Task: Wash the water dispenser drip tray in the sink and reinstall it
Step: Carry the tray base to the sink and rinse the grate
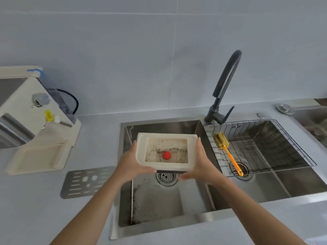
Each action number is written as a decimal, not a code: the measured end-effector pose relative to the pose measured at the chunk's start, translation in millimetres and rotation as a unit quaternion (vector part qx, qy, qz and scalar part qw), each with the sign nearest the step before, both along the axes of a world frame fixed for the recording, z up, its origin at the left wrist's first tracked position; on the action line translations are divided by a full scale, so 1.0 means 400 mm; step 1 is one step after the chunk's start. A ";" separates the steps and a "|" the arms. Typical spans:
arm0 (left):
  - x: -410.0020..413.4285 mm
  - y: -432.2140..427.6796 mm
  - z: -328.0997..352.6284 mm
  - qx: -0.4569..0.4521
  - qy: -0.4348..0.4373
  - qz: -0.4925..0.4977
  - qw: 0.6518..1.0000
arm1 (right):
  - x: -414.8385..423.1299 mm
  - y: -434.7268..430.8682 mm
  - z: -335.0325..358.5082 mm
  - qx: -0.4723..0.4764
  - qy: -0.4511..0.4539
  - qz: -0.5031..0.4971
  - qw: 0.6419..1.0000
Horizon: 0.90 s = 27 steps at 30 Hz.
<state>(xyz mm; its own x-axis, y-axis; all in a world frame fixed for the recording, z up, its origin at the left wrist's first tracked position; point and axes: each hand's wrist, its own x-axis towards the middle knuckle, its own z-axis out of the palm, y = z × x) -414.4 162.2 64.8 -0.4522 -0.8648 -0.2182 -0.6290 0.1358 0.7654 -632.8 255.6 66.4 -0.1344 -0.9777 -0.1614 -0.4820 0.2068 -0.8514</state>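
A cream plastic drip tray [141,149] hangs over the left basin of the steel sink [123,174], held level by both hands. Its inside is stained with dark specks, and a red float ball [166,155] sits in the middle. My left hand [130,166] grips the tray's left side and my right hand [200,165] grips its right side. The tray's metal grille [86,182] lies flat on the counter left of the sink. The cream water dispenser [35,124] stands at the far left, its base slot bare.
A dark gooseneck tap [224,89] rises behind the divider between the basins. A wire rack [261,147] sits in the right basin with a yellow sponge brush [228,152] leaning in it. Dark grime marks the left basin floor near the drain [167,179].
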 end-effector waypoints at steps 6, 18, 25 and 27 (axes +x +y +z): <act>-0.032 -0.017 -0.013 0.010 -0.021 -0.023 0.999 | -0.019 0.006 -0.041 -0.041 -0.030 -0.044 0.998; -0.028 -0.060 -0.032 0.052 -0.027 -0.056 0.997 | 0.008 -0.002 -0.128 0.003 -0.171 -0.066 0.983; -0.020 -0.091 -0.047 0.054 -0.029 -0.060 0.996 | 0.026 -0.014 -0.152 0.030 -0.214 -0.074 0.974; -0.021 -0.106 -0.049 0.055 -0.033 -0.058 0.996 | 0.028 -0.022 -0.152 0.037 -0.244 -0.062 0.967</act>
<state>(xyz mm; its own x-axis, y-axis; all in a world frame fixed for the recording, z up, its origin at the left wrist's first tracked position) -423.0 120.0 45.3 -0.5296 -0.7764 -0.3417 -0.6629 0.1274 0.7378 -621.7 247.0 5.4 -0.1407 -0.9421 -0.3043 0.0050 0.3067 -0.9518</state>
